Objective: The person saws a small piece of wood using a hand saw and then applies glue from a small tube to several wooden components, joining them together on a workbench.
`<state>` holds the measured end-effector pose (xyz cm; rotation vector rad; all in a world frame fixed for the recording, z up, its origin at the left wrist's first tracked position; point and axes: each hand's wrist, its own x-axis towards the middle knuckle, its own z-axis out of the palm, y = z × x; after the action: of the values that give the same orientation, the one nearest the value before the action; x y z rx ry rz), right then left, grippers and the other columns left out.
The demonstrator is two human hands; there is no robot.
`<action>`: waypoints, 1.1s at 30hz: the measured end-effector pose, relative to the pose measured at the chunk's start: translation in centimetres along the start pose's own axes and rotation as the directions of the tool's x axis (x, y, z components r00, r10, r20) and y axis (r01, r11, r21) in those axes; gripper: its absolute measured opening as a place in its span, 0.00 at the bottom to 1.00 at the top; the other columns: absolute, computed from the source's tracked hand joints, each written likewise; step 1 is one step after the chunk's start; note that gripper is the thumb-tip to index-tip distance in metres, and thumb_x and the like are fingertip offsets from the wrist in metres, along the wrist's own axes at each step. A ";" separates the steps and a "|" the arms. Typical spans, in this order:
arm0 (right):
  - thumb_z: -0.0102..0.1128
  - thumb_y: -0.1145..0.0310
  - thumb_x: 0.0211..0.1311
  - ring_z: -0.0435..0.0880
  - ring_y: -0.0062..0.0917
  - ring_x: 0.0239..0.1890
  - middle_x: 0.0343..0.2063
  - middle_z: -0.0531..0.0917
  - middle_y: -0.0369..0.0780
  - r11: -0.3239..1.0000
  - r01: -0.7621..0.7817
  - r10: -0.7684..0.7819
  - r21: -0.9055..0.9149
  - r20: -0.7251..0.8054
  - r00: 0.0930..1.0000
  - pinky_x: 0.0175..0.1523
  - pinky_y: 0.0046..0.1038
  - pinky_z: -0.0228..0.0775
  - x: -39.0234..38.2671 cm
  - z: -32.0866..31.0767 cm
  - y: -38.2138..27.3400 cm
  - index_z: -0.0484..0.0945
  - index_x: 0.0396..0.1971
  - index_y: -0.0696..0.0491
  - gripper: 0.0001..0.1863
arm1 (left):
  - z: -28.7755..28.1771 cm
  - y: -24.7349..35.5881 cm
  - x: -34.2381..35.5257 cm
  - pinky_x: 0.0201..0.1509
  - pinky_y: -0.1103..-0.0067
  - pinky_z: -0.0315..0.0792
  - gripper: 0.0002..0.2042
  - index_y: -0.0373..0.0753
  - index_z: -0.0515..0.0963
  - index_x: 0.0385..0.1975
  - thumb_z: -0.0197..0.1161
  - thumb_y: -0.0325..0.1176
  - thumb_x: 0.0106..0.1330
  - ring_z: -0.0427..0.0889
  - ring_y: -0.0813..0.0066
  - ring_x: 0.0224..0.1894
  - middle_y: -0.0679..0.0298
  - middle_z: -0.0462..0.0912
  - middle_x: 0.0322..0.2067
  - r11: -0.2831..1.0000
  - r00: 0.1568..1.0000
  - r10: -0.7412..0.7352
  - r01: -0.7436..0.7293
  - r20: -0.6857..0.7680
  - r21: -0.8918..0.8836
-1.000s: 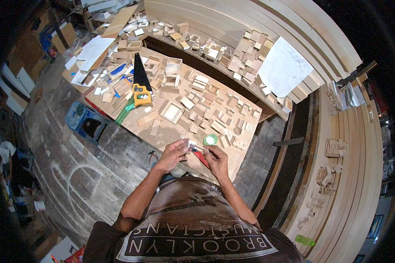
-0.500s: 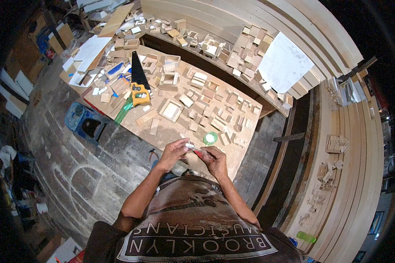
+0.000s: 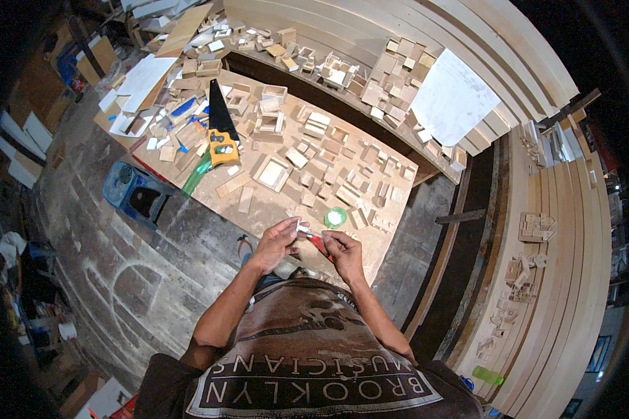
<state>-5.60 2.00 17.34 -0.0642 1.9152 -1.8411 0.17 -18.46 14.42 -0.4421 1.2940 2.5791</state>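
Near the front edge of the worktable, my left hand [image 3: 275, 247] pinches a small pale piece [image 3: 299, 225], probably wood, between thumb and fingers. My right hand [image 3: 344, 255] grips a slim red-handled tool [image 3: 317, 243]. Its light-coloured tip meets the pale piece at my left fingertips; the tool's exact kind is too small to make out. Just beyond my right hand stands a round green dish [image 3: 335, 218] with something white in it. Past the dish, many small wooden blocks and frames [image 3: 272, 174] are spread over the worktable [image 3: 258, 218].
A handsaw [image 3: 223, 143] with a yellow handle lies on the table's left part, beside a green plastic bottle [image 3: 196, 176]. A blue stool [image 3: 134, 193] stands left of the table. Stacked planks [image 3: 573, 230] line the right side, bearing small wooden models [image 3: 537, 227].
My left hand has tilted slightly, raising the pale piece's end. The red tool shows more of its length, and my right hand has shifted a little to the right.
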 end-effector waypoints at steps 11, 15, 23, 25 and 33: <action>0.58 0.69 0.70 0.73 0.14 0.24 0.25 0.81 0.34 0.996 -0.027 0.024 0.090 0.041 0.999 0.30 0.18 0.66 0.1 -0.2 0.1 0.81 0.44 0.63 0.12 | 0.2 0.0 -0.1 0.49 0.75 0.76 0.23 0.43 0.65 0.66 0.57 0.32 0.73 0.76 0.80 0.54 0.67 0.77 0.58 0.998 1.000 0.006 -0.005 0.018 -0.057; 0.57 0.69 0.71 0.71 0.13 0.22 0.22 0.78 0.33 0.993 -0.009 0.010 0.116 -0.002 1.000 0.29 0.18 0.64 0.3 -0.2 0.2 0.81 0.42 0.62 0.11 | 0.0 -0.3 -0.1 0.49 0.76 0.76 0.23 0.44 0.65 0.67 0.57 0.32 0.73 0.76 0.82 0.53 0.68 0.76 0.60 0.998 1.000 -0.007 0.009 0.019 -0.064; 0.56 0.71 0.70 0.71 0.12 0.23 0.24 0.79 0.32 0.995 -0.023 0.018 0.101 0.049 0.999 0.29 0.17 0.63 0.0 -0.2 0.1 0.81 0.43 0.62 0.11 | 0.7 0.3 -0.5 0.49 0.76 0.76 0.23 0.43 0.64 0.67 0.56 0.31 0.73 0.76 0.83 0.48 0.68 0.76 0.60 0.999 1.000 -0.004 0.005 0.020 -0.045; 0.57 0.70 0.70 0.71 0.12 0.23 0.24 0.80 0.33 0.994 0.002 -0.008 0.114 0.053 0.999 0.29 0.16 0.63 -0.1 -0.1 0.3 0.81 0.42 0.62 0.11 | 0.4 0.1 -0.5 0.50 0.76 0.76 0.23 0.42 0.64 0.67 0.56 0.31 0.73 0.75 0.82 0.50 0.67 0.76 0.60 0.999 0.999 -0.002 0.004 0.039 -0.054; 0.57 0.73 0.68 0.72 0.11 0.23 0.26 0.83 0.33 0.999 -0.023 0.022 0.033 0.015 1.000 0.28 0.15 0.64 -0.5 0.1 -0.7 0.81 0.44 0.62 0.10 | 0.1 -0.3 -0.8 0.50 0.76 0.75 0.24 0.41 0.64 0.67 0.57 0.33 0.73 0.76 0.80 0.53 0.67 0.76 0.59 0.998 1.000 -0.007 0.009 0.029 -0.057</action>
<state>-5.34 2.03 18.12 -0.0455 1.8678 -1.8516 1.05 -18.25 14.50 -0.4181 1.2094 2.6118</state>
